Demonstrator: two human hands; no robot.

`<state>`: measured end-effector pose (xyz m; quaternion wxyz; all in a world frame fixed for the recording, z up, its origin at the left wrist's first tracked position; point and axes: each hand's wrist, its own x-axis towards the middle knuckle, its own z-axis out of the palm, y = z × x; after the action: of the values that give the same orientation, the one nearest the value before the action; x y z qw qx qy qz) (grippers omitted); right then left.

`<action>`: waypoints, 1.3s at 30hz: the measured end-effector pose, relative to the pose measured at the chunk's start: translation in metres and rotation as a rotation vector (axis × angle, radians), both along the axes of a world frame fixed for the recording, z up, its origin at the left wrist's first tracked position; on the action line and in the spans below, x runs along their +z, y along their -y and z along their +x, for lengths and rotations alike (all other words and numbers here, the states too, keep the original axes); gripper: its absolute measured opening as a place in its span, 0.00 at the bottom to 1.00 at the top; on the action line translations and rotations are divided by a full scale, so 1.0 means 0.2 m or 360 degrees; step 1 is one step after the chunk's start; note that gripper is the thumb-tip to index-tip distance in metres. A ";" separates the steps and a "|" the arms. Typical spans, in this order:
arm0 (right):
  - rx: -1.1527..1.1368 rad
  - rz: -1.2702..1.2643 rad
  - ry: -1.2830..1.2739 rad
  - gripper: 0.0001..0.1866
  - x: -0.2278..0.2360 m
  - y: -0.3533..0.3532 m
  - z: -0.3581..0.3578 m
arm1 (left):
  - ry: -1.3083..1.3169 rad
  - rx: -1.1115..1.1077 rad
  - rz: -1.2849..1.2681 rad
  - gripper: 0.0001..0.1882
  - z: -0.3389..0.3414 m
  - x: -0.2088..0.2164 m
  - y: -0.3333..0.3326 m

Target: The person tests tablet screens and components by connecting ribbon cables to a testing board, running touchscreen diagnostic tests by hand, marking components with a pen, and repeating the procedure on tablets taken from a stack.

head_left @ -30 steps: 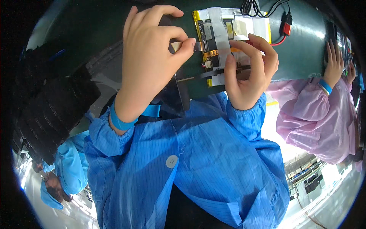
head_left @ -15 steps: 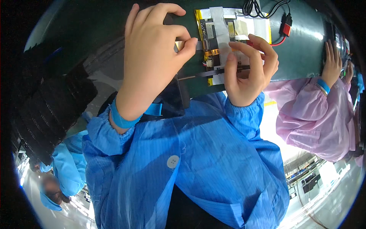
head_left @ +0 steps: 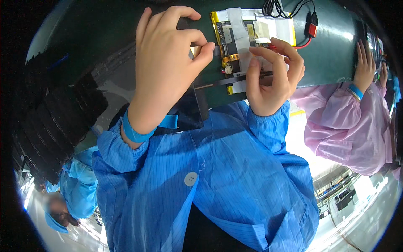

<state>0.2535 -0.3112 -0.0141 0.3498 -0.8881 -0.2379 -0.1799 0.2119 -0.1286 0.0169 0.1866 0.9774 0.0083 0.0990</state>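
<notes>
A circuit board (head_left: 228, 35) lies on a flat silver-white battery-like pack (head_left: 285, 31) with yellow edges, and a pale tape strip (head_left: 240, 33) runs across it. At the board's left side my left hand (head_left: 168, 59) pinches a flat ribbon cable (head_left: 217, 51) between thumb and forefinger, its other fingers raised. Over the board, my right hand (head_left: 275, 77) has thumb and forefinger nearly together by the tape; whatever is between them is too small to make out. A narrow dark strip (head_left: 224, 82) passes below the right thumb, toward a dark glossy panel (head_left: 191, 109) under my left wrist.
A black cable (head_left: 289, 16) coils at the far edge, near a red and black connector (head_left: 312, 28) with a red lead. Another person's hand (head_left: 365, 69) rests on the green tabletop (head_left: 331, 63) to the right. Black ridged material (head_left: 54, 122) lies at left.
The board and both hands appear slightly farther left in the picture. Both hands keep nearly the same pose.
</notes>
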 end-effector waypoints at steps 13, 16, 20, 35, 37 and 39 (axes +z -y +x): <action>0.0304 -0.0255 0.0122 0.16 0.06 0.00 -0.01 | -0.0001 -0.0005 -0.0005 0.09 0.00 0.01 0.03; 0.0264 -0.0230 0.0108 0.16 0.06 0.00 -0.01 | 0.0013 0.0008 0.0023 0.09 0.00 0.04 0.03; 0.0239 -0.0191 0.0093 0.16 0.08 -0.01 0.00 | -0.0011 0.0030 0.0032 0.09 0.00 0.08 0.03; 0.0453 -0.0306 0.0091 0.16 0.19 -0.01 0.02 | -0.0045 0.0029 0.0034 0.08 0.02 0.15 0.02; 0.0434 -0.0391 0.0146 0.16 0.20 -0.02 0.01 | -0.0043 0.0037 0.0064 0.08 0.02 0.16 0.01; 0.0415 -0.0480 0.0200 0.17 0.21 -0.01 0.01 | -0.0046 0.0033 0.0068 0.08 0.02 0.16 0.02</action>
<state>0.2546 -0.3090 0.0283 0.2177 -0.8792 -0.3963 -0.1505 0.2165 -0.1331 0.0497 0.1644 0.9824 0.0192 0.0870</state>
